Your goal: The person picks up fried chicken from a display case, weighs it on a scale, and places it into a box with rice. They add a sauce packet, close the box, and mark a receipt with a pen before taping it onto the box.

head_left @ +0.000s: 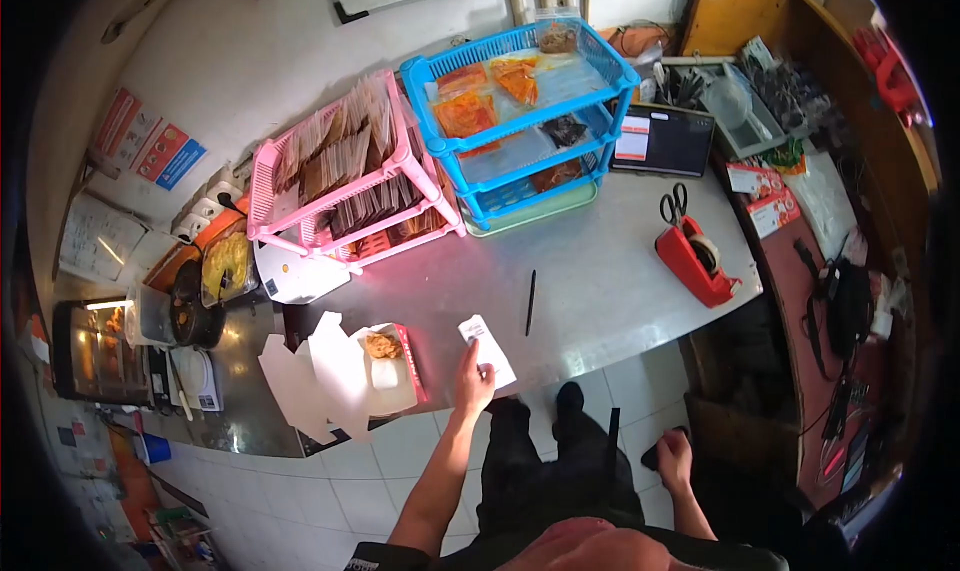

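Observation:
My left hand [474, 379] is over the front edge of the metal table, with its fingers on a white paper slip [489, 351]. Left of it stands an open takeaway box [391, 373] holding a piece of fried food [383, 346] and a white wrapped portion [385, 374]. The box's white lid flaps [338, 371] spread out to the left. A black pen [531, 302] lies right of the slip. My right hand [674, 456] hangs low over the floor at the right, fingers curled, and whether it holds anything is hidden.
A pink rack [343, 246] of packets and a blue tiered rack [470, 156] stand at the back. A red tape dispenser [697, 264] with scissors [674, 203] sits at the right, near a tablet [688, 141]. Wooden shelving [740, 426] borders the right side.

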Available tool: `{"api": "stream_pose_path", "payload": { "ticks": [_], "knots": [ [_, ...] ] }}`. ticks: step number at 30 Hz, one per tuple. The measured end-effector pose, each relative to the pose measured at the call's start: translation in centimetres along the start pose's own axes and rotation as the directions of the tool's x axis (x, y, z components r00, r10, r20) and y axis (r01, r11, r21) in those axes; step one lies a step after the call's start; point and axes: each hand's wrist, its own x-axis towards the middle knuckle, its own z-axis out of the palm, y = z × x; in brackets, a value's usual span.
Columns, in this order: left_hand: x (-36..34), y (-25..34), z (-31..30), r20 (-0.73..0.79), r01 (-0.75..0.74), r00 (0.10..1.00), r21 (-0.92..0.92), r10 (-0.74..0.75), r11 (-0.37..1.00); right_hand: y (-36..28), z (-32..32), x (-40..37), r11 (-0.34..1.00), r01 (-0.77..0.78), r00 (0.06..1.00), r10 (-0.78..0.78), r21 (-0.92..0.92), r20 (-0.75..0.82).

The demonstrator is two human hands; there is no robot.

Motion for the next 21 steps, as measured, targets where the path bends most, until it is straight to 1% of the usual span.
{"api": "stream_pose_path", "payload": {
  "ticks": [1, 2, 3, 4, 5, 6, 8, 9, 11, 12, 14, 15, 18, 21],
  "knots": [
    [-0.5, -0.9, 0.2, -0.074, -0.113, 0.989, 0.206, 0.13, 0.972, -1.5, 1.6, 3.2, 0.994, 0.108, 0.994, -0.108, -0.031, 0.001],
    [-0.6, -1.5, 0.2, -0.113, -0.198, 0.957, 0.416, 0.267, 0.887, -5.7, 3.6, 5.3, 0.986, 0.165, 0.984, -0.165, 0.011, 0.062],
    [-0.3, -1.5, 0.0, -0.12, -0.198, 0.955, 0.418, 0.27, 0.886, -8.6, 6.0, 7.0, 0.961, 0.276, 0.958, -0.276, 0.011, 0.073],
    [-0.4, -0.9, -0.6, -0.124, -0.155, 0.963, 0.475, 0.241, 0.866, -10.9, 8.4, 8.5, 0.925, 0.38, 0.921, -0.38, 0.014, 0.082],
    [-0.6, -0.4, -1.0, -0.132, -0.109, 0.969, 0.529, 0.208, 0.842, -13.0, 10.7, 9.8, 0.85, 0.524, 0.849, -0.516, -0.057, 0.114],
    [-0.5, -0.1, -1.0, -0.133, -0.11, 0.968, 0.532, 0.211, 0.84, -14.7, 12.8, 11.0, 0.747, 0.654, 0.756, -0.636, -0.122, 0.153],
    [-0.4, 0.1, -1.2, -0.124, -0.123, 0.966, 0.55, 0.227, 0.826, -17.1, 17.1, 12.8, 0.697, 0.715, 0.687, -0.684, -0.06, 0.244],
    [-0.4, 0.3, -1.1, -0.134, -0.116, 0.964, 0.559, 0.228, 0.821, -17.6, 18.9, 13.2, 0.706, 0.706, 0.695, -0.677, -0.056, 0.244],
    [-0.3, -0.1, -1.0, -0.132, -0.115, 0.966, 0.552, 0.222, 0.826, -18.4, 21.9, 13.9, 0.551, 0.828, 0.554, -0.778, -0.102, 0.296],
    [-0.2, -0.1, -1.0, -0.136, -0.114, 0.966, 0.54, 0.22, 0.834, -18.4, 22.7, 13.8, 0.556, 0.826, 0.557, -0.776, -0.097, 0.295],
    [-0.2, -0.1, -0.9, -0.14, -0.106, 0.967, 0.543, 0.214, 0.833, -18.3, 24.0, 13.4, 0.446, 0.819, 0.554, -0.778, -0.361, 0.296],
    [-0.1, -0.2, -0.9, -0.14, -0.101, 0.967, 0.553, 0.211, 0.827, -17.7, 24.6, 13.8, 0.424, 0.832, 0.52, -0.822, -0.359, 0.234],
    [0.1, 0.0, -1.1, -0.117, -0.104, 0.973, 0.557, 0.201, 0.824, -17.0, 24.9, 14.2, 0.446, 0.817, 0.541, -0.811, -0.366, 0.221],
    [0.2, -0.5, -0.9, -0.125, -0.128, 0.963, 0.572, 0.24, 0.81, -17.0, 25.0, 14.2, 0.467, 0.81, 0.559, -0.798, -0.354, 0.225]
  ]
}}
